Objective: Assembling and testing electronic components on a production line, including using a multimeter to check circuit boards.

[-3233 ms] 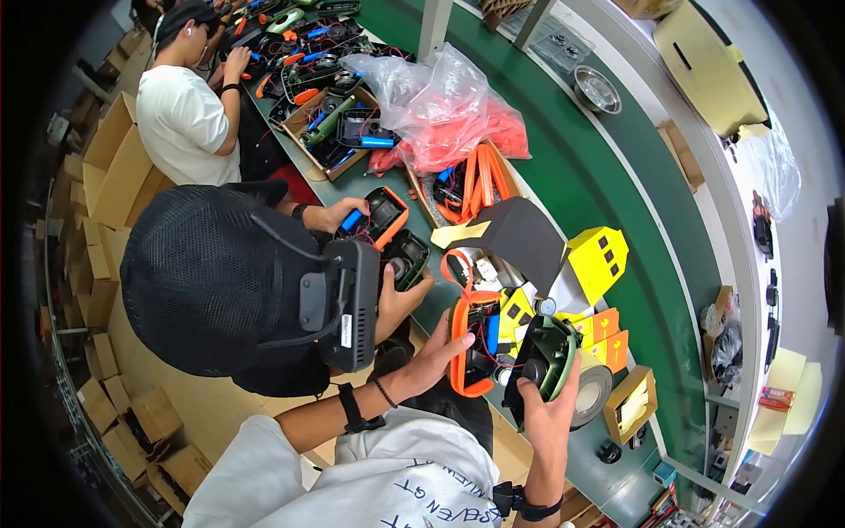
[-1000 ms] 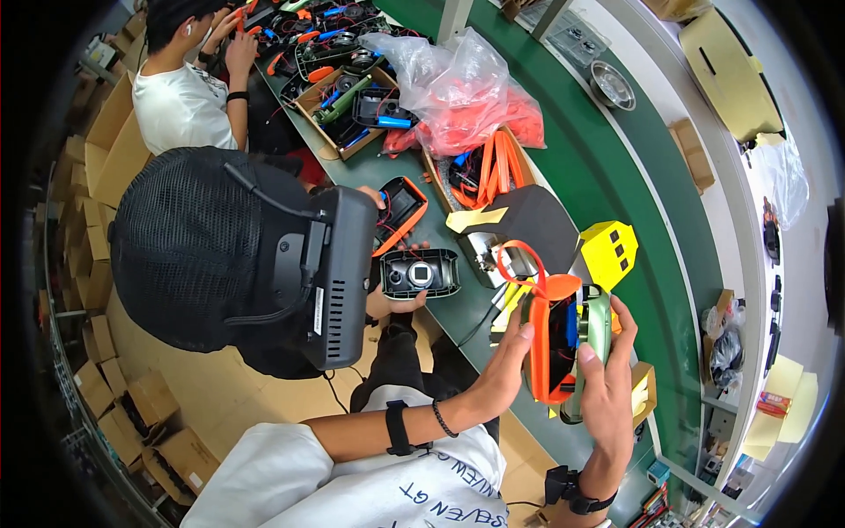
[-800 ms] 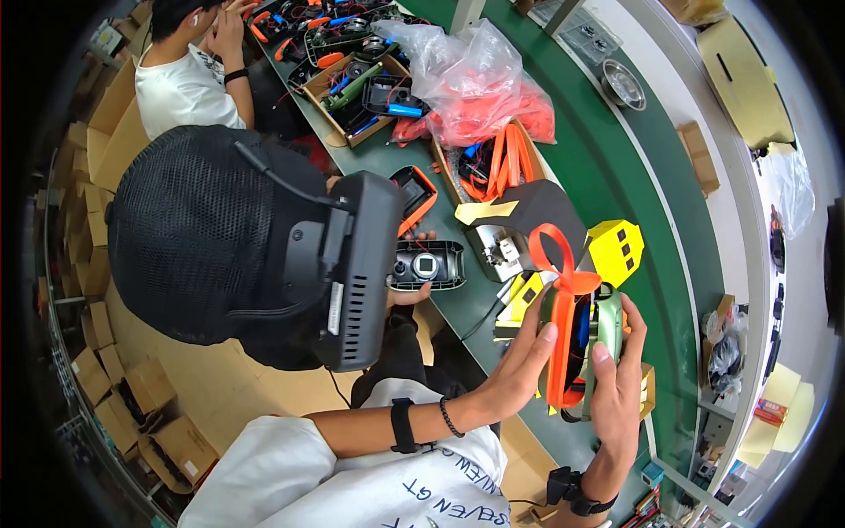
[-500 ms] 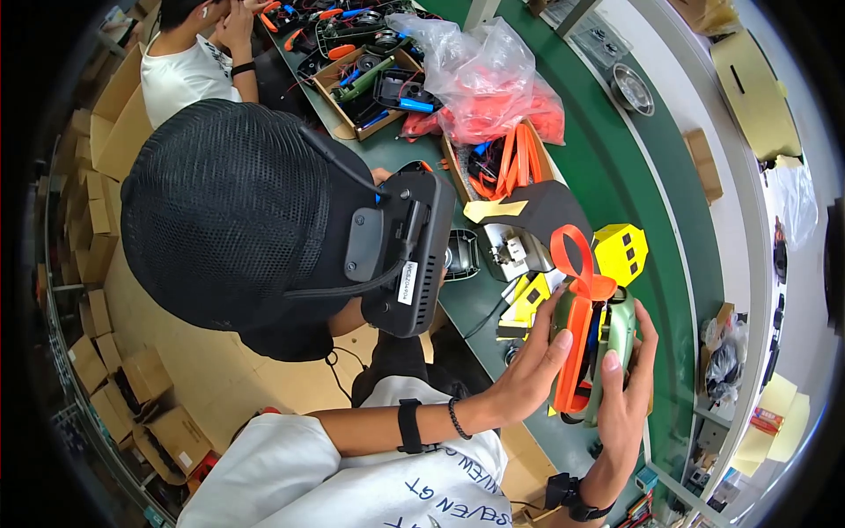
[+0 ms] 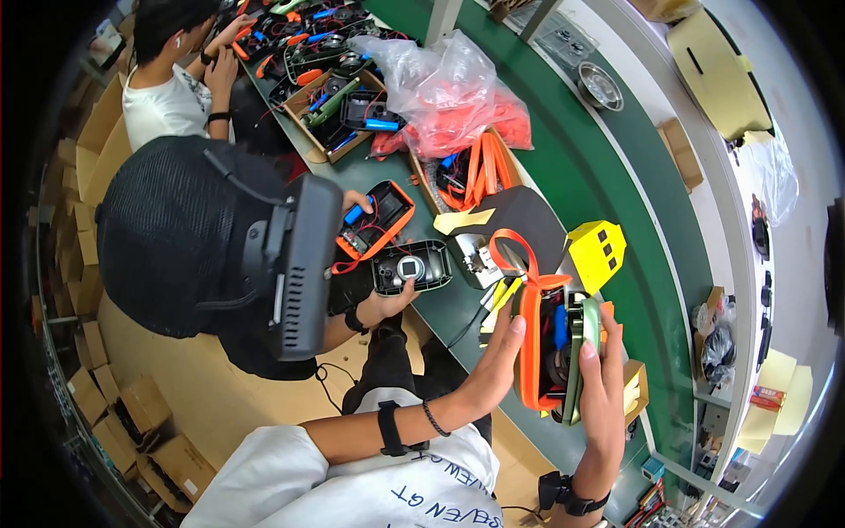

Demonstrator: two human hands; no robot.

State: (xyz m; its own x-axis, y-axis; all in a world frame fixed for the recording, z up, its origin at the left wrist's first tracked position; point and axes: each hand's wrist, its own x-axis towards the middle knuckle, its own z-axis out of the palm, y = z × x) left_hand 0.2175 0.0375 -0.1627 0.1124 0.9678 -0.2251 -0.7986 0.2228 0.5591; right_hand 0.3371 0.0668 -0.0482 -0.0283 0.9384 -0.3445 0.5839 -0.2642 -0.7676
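My left hand (image 5: 495, 363) grips the orange-rimmed half (image 5: 529, 352) of an electronic device casing by its outer side. An orange strap loop (image 5: 516, 250) sticks up from its top. My right hand (image 5: 602, 380) is closed on the green half (image 5: 583, 339), thumb along its edge. The casing stands upright between my hands, its halves parted by a gap. Inside show a blue cylindrical part (image 5: 561, 327) and dark wiring. My left fingertips are mostly hidden behind the orange half.
A co-worker in a black cap (image 5: 189, 238) handles another opened casing (image 5: 411, 267) at my left. Beyond the casing in my hands stand a yellow box (image 5: 597, 254) and a grey machine (image 5: 478, 261). Parts boxes (image 5: 331, 110) and a plastic bag (image 5: 444, 84) line the green bench.
The gap between the casing halves has widened, showing more of the inside. The co-worker's head has moved left, uncovering their hands and an opened casing. My view has shifted slightly.
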